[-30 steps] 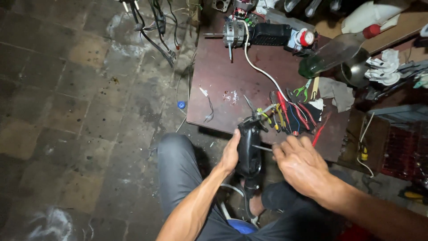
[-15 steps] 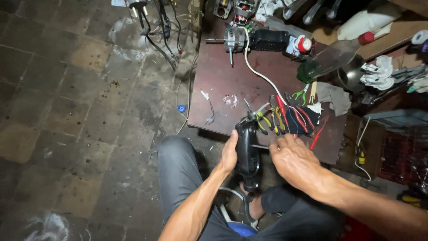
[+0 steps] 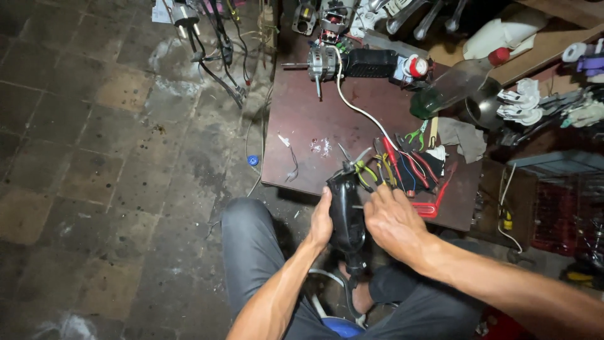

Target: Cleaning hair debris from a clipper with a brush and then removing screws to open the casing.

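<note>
A black plastic appliance housing (image 3: 346, 211) stands upright over my knees, at the near edge of a low dark-red table (image 3: 302, 135). My left hand (image 3: 322, 220) grips its left side. My right hand (image 3: 391, 220) rests against its right side, fingertips pinching a thin metal tool whose tip touches the housing. A black cord hangs from the housing's bottom, between my legs.
Pliers, cutters and screwdrivers with red, yellow and green handles (image 3: 402, 167) lie just beyond my hands. A small electric motor (image 3: 322, 62) with a white cable sits at the table's far end. A glass bottle (image 3: 453, 85) and a grey rag (image 3: 462, 138) lie right. Tiled floor lies left.
Both hands stay on the black housing. The right hand has shifted slightly left, closer against the housing's side.
</note>
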